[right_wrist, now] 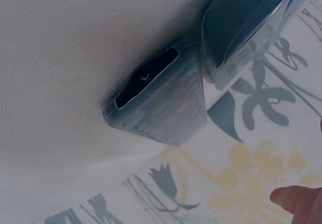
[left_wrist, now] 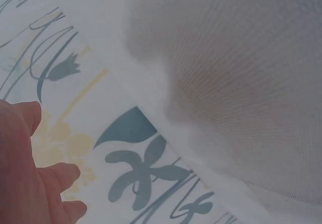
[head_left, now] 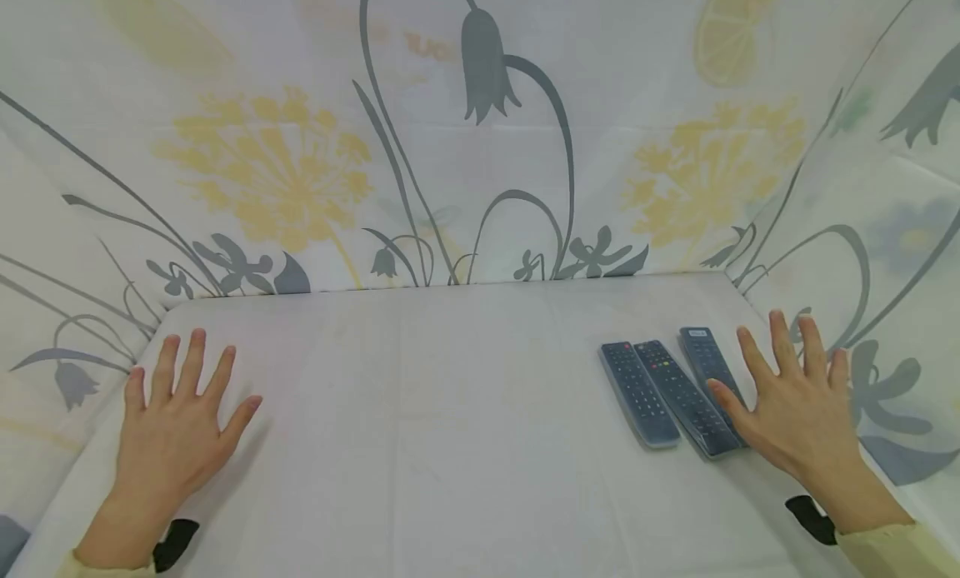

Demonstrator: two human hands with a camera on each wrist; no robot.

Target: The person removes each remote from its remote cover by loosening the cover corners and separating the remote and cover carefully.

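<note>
Remotes (head_left: pixel 684 395) lie grouped beside a splayed right hand (head_left: pixel 806 420)

Three dark, button-covered remotes rest on a white surface (head_left: pixel 450 445), on its right side. The left remote (head_left: pixel 640 393) and the middle remote (head_left: pixel 692 407) lie close side by side, slanting the same way, far ends leaning left. The right remote (head_left: pixel 703 353) sits farther back, with a gap to the middle one that narrows toward the near end.

The right hand spreads its fingers straight, palm down; in the head view its thumb crosses in front of the right remote. Whether they touch cannot be told there, though the right wrist view shows a fingertip (right_wrist: pixel 297 201) apart from the remotes visible in it.

The left hand (head_left: pixel 171 432) is spread likewise at the opposite side, fingers extended and unclasped, well apart from the remotes. Black bands (head_left: pixel 176 545) show at both wrists, below pale yellow sleeves (head_left: pixel 896 553). Cloth printed with grey and yellow flowers (head_left: pixel 292 170) borders the surface.
</note>
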